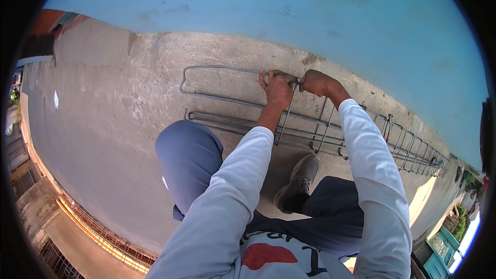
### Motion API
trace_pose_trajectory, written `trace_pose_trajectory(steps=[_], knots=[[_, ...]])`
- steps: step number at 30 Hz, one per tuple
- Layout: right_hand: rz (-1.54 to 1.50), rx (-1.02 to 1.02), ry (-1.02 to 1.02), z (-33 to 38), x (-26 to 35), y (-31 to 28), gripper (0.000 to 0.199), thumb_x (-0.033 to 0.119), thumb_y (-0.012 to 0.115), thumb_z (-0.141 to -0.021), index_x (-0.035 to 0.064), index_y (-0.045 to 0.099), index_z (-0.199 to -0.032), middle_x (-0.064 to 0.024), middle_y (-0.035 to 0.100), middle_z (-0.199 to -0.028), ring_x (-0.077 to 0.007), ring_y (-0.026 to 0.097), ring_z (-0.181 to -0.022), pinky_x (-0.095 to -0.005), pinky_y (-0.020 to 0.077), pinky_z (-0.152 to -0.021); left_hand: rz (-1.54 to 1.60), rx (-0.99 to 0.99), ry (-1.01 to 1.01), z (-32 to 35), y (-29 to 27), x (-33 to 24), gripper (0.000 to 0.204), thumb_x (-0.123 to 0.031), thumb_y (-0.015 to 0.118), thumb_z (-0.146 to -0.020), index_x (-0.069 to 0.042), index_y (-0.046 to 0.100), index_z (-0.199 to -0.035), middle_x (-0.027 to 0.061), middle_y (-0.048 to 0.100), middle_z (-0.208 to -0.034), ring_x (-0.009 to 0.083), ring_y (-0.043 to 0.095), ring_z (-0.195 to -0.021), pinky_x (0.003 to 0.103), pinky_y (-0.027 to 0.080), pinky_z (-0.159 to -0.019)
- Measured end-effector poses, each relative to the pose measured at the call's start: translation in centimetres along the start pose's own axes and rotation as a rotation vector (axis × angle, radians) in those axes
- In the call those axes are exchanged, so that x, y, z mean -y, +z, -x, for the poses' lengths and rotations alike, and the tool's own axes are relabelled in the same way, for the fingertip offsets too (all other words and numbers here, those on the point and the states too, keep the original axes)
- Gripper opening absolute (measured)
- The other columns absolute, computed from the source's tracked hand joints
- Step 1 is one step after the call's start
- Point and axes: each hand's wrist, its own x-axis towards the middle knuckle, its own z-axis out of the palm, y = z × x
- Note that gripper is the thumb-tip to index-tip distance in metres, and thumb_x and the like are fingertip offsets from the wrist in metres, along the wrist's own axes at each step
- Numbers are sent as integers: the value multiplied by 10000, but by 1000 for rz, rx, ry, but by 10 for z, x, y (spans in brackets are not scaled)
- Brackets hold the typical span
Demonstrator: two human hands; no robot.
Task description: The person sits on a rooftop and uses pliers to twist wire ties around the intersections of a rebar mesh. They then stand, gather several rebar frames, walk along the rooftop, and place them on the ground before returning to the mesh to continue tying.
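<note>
A steel rebar cage (222,97) lies on the concrete floor (103,124), its looped end (182,80) leftmost; the left hand (278,92) grasps its upper bar (237,68) beside a stirrup (286,114); the right hand (319,83) curls close by, its grip impossible to tell.

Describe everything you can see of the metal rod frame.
The metal rod frame is long, grey and looks like bare steel: thin lengthwise rods joined by cross-pieces, with one rod bent into a squared end at left. It lies along the concrete floor beside the blue wall, running off rightward. The left hand grips its upper rod; the right hand is at a cross-piece's top, contact unclear. The right sleeve hides part.
</note>
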Motion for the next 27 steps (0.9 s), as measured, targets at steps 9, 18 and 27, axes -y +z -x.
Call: trace_pose_trajectory(steps=[9,18,27], knots=[[622,-145,-325,-1,34,-40,134,102,644,-857,31,729,-931,-180,720,-1008,-360,691,-976,-460,546,-810,69,-89,-18,8,-3,-11,188,-305,781,-823,-198,803,-976,22,705,-1100,190,482,-1239,542,65,-1186],[274,-217,-425,-28,4,-40,91,134,654,-879,54,694,-902,-168,703,-941,-380,658,-928,-479,510,-806,94,-225,-31,6,8,-13,156,-288,775,-832,-164,803,-921,25,705,-1012,195,504,-1196,551,72,-1187],[271,50,-409,-35,-26,-28,110,91,651,-824,33,715,-892,-197,701,-892,-387,648,-848,-456,498,-777,149,-242,-2,8,6,-17,109,-224,773,-822,-154,796,-903,11,705,-964,200,515,-1159,550,62,-1190]])
